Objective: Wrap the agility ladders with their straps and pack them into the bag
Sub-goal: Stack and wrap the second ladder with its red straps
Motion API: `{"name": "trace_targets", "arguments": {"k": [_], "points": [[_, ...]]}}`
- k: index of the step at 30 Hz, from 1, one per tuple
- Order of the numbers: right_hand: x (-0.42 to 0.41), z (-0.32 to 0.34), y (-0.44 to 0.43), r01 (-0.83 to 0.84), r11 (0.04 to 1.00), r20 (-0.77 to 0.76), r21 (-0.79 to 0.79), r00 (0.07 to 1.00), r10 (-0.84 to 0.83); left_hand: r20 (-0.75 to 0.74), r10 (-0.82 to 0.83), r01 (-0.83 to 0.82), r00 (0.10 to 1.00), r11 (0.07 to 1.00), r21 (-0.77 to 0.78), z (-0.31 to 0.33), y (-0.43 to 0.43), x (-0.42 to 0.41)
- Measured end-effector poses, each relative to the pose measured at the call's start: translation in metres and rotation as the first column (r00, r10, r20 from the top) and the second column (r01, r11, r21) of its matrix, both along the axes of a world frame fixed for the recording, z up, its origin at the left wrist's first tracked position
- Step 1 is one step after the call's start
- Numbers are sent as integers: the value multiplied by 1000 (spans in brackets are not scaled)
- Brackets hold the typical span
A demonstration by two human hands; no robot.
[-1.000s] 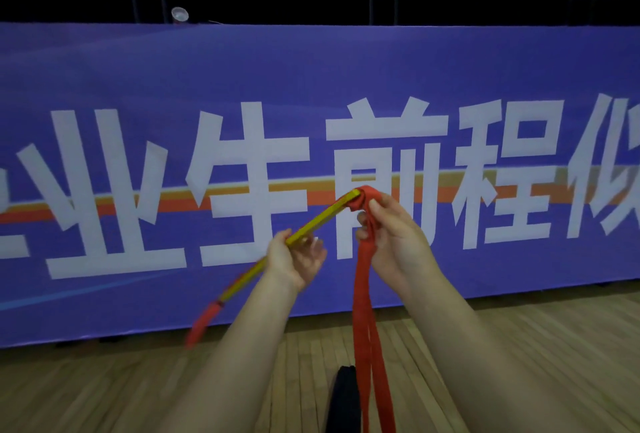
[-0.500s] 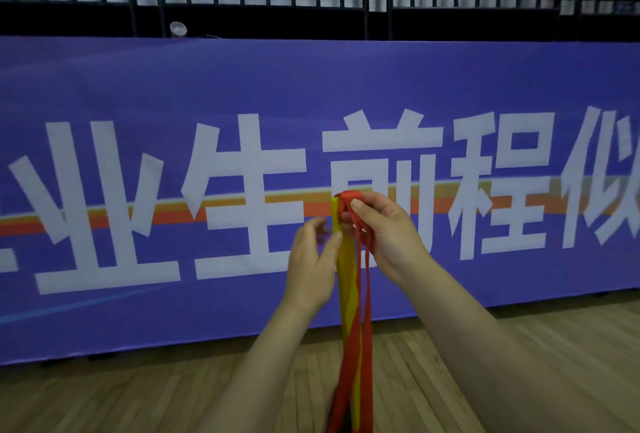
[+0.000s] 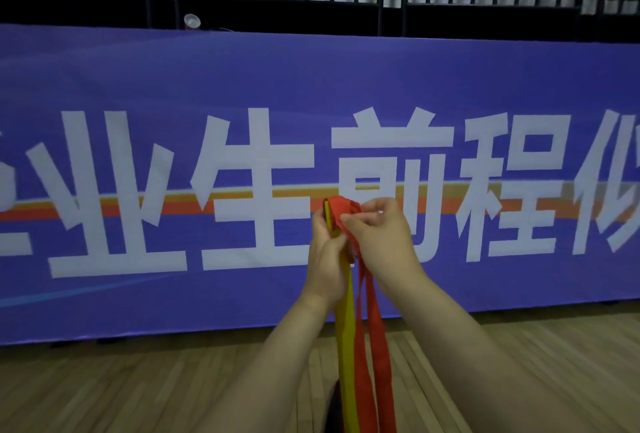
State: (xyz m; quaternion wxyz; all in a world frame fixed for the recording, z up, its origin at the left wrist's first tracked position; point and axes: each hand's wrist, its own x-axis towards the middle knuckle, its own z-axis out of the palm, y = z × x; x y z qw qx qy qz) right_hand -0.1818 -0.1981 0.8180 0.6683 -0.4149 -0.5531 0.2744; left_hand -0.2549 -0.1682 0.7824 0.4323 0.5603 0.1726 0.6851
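Purple banner and wooden floor behind. Both hands meet at chest height: right hand [image 3: 381, 235] pinches bunched red straps [image 3: 375, 335] at their top, left hand [image 3: 327, 259] apparently closed around the yellow rung [image 3: 346, 328], everything hanging straight down.

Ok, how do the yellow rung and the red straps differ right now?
The yellow rung hangs as one flat, straight strip; the red straps hang as separate bands, bunched at the top. The left hand holds the rung; the right hand pinches the straps. Both hang down toward the wooden floor.
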Motion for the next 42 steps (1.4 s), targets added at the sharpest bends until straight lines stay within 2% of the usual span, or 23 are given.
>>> {"name": "trace_targets", "arguments": {"k": [2, 3, 6, 10, 12, 15, 16, 17, 19, 20, 21, 23, 25, 29, 31, 33, 35, 38, 42], "points": [[-3, 0, 0, -20, 999, -32, -40, 999, 18, 104, -43, 45, 994, 999, -15, 4, -2, -1], [-4, -2, 2, -16, 999, -22, -45, 1000, 15, 99, -6, 9, 995, 1000, -25, 6, -3, -1], [-5, -6, 3, 11, 1000, 33, -27, 999, -10, -9, 150, -150, 989, 988, -31, 10, -7, 0], [-2, -4, 1, -22, 1000, 126, 1, 992, 22, -92, 265, -269, 960, 963, -33, 13, -6, -5], [-1, -7, -2, -53, 998, 179, -22, 982, 56, -138, 344, -348, 929, 938, -2, 15, -5, -9], [9, -6, -4, -38, 991, 163, -131, 985, 59, -195, 416, -417, 888, 908, 37, 15, -4, -13], [16, -2, -5, -11, 985, 216, -171, 975, 49, -197, 404, -409, 894, 912, 15, 15, -4, -15], [23, 3, -5, 32, 978, 340, -206, 939, 41, -190, 377, -388, 906, 921, -23, 16, -3, -16], [36, 13, -7, 102, 964, 598, -245, 798, 67, -172, 310, -332, 935, 937, -114, 21, -2, -19], [41, 17, -8, 102, 964, 649, -246, 756, 86, -171, 272, -298, 947, 943, -149, 23, -3, -21], [45, 21, -8, 77, 965, 650, -251, 752, 109, -168, 235, -264, 957, 949, -175, 25, -5, -21], [52, 28, -6, 0, 958, 606, -287, 775, 181, -120, 175, -198, 977, 956, -215, 29, -7, -21], [57, 36, -5, -63, 933, 590, -355, 758, 276, -36, 137, -142, 990, 962, -233, 33, -9, -19], [57, 48, -5, -81, 848, 583, -523, 692, 426, 26, 215, -209, 976, 967, -148, 41, -8, -22], [53, 48, -1, -189, 830, 418, -525, 792, 445, 17, 301, -300, 953, 952, -62, 45, -7, -24], [50, 45, 1, -310, 824, 140, -474, 898, 418, -14, 399, -398, 917, 917, 26, 46, -6, -25], [51, 43, -1, -427, 777, -20, -464, 881, 472, -55, 488, -482, 871, 871, 92, 46, -5, -25], [51, 38, -4, -538, 653, -10, -533, 776, 631, -69, 538, -528, 840, 841, 118, 45, -3, -25], [39, 34, -6, -529, 648, -61, -548, 798, 600, -91, 546, -528, 833, 833, 163, 43, -6, -22]]}}
